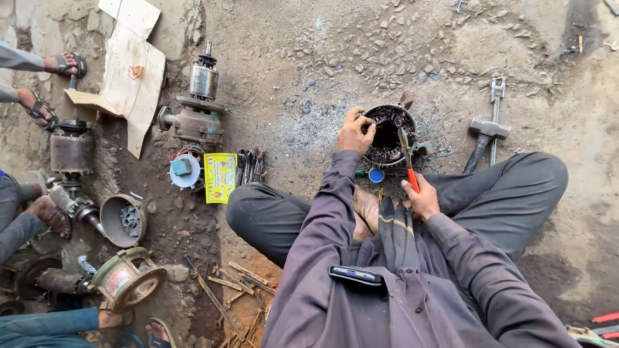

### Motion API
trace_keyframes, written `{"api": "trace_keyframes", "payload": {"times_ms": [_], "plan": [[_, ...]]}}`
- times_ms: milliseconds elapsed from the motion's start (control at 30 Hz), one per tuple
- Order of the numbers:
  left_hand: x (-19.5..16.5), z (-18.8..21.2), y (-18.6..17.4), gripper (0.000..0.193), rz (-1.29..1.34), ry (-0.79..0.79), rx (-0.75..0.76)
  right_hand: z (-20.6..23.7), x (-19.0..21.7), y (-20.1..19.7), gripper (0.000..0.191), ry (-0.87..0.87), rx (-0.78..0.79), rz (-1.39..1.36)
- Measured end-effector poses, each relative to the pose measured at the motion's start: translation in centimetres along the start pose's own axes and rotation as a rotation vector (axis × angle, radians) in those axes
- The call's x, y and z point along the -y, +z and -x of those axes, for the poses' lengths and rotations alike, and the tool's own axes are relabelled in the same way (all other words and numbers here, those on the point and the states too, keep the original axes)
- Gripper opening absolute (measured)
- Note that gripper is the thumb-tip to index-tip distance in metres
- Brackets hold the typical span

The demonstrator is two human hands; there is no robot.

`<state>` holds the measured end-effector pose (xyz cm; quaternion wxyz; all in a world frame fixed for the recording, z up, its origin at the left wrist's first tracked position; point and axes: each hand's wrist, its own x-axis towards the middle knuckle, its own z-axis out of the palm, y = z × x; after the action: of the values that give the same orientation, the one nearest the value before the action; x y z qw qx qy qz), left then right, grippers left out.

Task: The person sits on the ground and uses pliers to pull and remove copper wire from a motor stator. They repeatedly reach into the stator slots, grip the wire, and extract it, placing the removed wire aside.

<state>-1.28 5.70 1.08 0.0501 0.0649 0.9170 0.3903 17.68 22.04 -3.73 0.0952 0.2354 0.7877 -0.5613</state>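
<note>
Person sits cross-legged on dirt ground (309,58), seen from above. Stator (389,135), a round dark housing w/ burnt windings inside, sits on the ground just in front of the crossed legs.

Left hand (354,132): fingers curled over the stator's near-left rim, closed grip, thumb side on the outer wall. Holds the housing.

Right hand (423,198): closed around the red handles of pliers (406,158). Pliers' metal nose points up and away, reaching over the stator's right rim into the opening. Can't tell if the nose is biting wire; too dark in there.

Just below the stator, btwn it and the legs: small blue cap (376,174) beside a green bit. Bare foot (367,206) shows btwn the two forearms. Phone (356,276) sticks out of the shirt's chest pocket.

Right of stator, well apart: hammer (485,138) lying on the ground w/ a metal wrench-like tool (496,96) next to it.

Left side: motor (196,106) standing on end, cardboard (129,71) near it, yellow packet (220,177) flat on the ground, bundle of dark wire (251,164) just right of the packet. Further left, a bell-shaped end cover (122,220) and more motor parts. Other people's sandalled feet (55,77) at the left edge.
</note>
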Motion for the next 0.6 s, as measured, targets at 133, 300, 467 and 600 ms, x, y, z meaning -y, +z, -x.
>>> {"api": "trace_keyframes", "payload": {"times_ms": [133, 300, 467, 600], "plan": [[-0.8, -0.6, -0.3, 0.025, -0.275, 0.002, 0.186, -0.1, 0.0, 0.1, 0.058, 0.022, 0.006, -0.019], [-0.7, -1.4, 1.4, 0.026, -0.423, 0.259, -0.012, -0.1, -0.1, 0.4, 0.058, 0.036, 0.011, -0.004], [-0.5, -1.6, 2.3, 0.01, -0.616, 0.439, -0.073, -0.2, -0.3, 0.4, 0.06, 0.016, -0.001, -0.019], [-1.0, -2.3, 2.3, 0.006, -0.657, 0.548, -0.133, -0.3, -0.3, 0.2, 0.06, 0.04, 0.006, 0.036]]}}
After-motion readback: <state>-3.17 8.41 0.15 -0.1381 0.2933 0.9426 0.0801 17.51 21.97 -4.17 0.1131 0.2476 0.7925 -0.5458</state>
